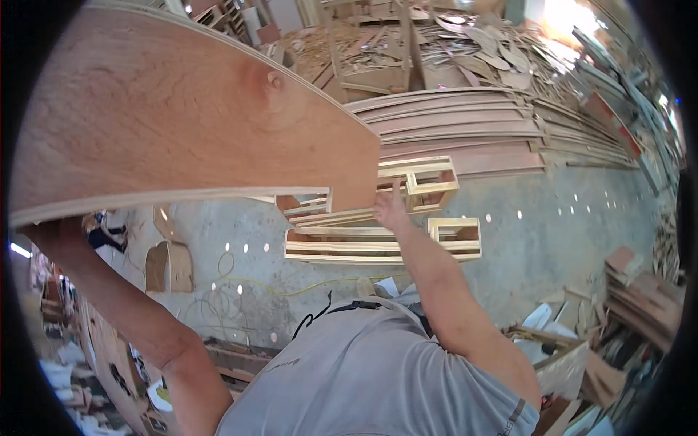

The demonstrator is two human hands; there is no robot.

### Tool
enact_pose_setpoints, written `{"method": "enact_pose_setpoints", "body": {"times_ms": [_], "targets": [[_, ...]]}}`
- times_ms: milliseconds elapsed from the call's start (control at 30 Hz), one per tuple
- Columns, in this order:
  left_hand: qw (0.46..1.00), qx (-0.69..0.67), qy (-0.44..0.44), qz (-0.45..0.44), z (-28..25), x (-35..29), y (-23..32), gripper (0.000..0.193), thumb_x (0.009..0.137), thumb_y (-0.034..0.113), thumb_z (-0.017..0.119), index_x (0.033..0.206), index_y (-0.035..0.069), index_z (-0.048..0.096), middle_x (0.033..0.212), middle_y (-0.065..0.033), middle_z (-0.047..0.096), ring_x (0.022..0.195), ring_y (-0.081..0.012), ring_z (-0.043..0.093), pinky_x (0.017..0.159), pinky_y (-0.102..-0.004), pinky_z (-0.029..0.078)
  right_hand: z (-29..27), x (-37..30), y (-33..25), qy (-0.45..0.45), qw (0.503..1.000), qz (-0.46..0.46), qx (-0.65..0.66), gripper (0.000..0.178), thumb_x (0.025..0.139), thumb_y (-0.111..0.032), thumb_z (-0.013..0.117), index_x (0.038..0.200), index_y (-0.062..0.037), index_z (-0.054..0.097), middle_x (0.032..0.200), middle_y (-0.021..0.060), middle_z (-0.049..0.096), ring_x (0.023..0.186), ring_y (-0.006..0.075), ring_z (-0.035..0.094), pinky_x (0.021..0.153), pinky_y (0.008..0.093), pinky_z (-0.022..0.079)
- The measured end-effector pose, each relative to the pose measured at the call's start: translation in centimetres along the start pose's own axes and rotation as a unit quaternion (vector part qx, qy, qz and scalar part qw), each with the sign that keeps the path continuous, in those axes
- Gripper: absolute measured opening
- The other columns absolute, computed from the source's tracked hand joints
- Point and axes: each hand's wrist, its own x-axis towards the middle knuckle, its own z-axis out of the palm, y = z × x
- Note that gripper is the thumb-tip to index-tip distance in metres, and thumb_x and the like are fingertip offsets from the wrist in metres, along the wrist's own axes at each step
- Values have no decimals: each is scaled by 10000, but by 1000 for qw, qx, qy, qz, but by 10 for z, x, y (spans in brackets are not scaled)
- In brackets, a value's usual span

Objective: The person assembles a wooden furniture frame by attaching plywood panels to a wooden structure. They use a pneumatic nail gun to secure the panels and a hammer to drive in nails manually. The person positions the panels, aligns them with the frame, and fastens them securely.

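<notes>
A large plywood panel [196, 109] with a curved edge and a notch near its right end is held up across the upper left. My left hand [47, 231], in shadow, meets the panel's lower edge at the far left; its fingers are hidden behind the board. At the panel's right end, my right hand [391, 208] grips the edge, with a finger pointing away from me. Beyond and beneath the right hand, two light wooden frames lie on the floor: a far frame [432, 190], partly covered by the panel, and a near frame [342, 247].
Long stacked boards [465, 134] lie beyond the frames, with a heap of wood offcuts [494, 51] behind them. A yellow cord [294, 292] crosses the concrete floor [552, 211]. A curved wooden piece [169, 267] stands at left; more scrap boards [643, 294] are at right.
</notes>
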Motion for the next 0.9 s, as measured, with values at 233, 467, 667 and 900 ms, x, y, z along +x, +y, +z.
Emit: {"method": "enact_pose_setpoints", "body": {"times_ms": [233, 467, 667, 900], "targets": [[971, 203, 104, 66, -37, -88, -72, 683, 987, 541, 403, 1444, 35, 411, 1451, -142, 483, 1336, -326, 452, 1125, -498, 373, -79, 27, -120, -71, 979, -23, -191, 966, 824, -863, 390, 1359, -75, 543, 1256, 96, 632, 1159, 275, 579, 957, 457, 464], [940, 256, 150, -167, -133, -221, -296, 685, 987, 556, 391, 1441, 42, 418, 1431, -136, 503, 1316, -312, 475, 1113, -483, 391, -205, 12, -274, 387, 695, -76, -601, 964, 905, -761, 402, 1207, 130, 610, 1210, 271, 641, 1098, 334, 624, 928, 425, 489], [852, 151, 184, -466, -222, -369, -537, 688, 988, 568, 381, 1438, 49, 424, 1414, -131, 519, 1300, -300, 494, 1102, -471, 406, -379, -3, -340, 397, 681, -318, -527, 697, 972, -614, 468, 1101, 27, 710, 942, 178, 730, 832, 260, 669, 705, 409, 535], [808, -73, 245, -531, -268, -464, -731, 721, 976, 623, 350, 1434, 74, 440, 1380, -111, 552, 1253, -265, 545, 1069, -423, 447, -368, 41, -356, 507, 690, -188, -481, 935, 855, -752, 531, 1167, 123, 638, 1146, 196, 677, 976, 315, 656, 855, 418, 536]]}}
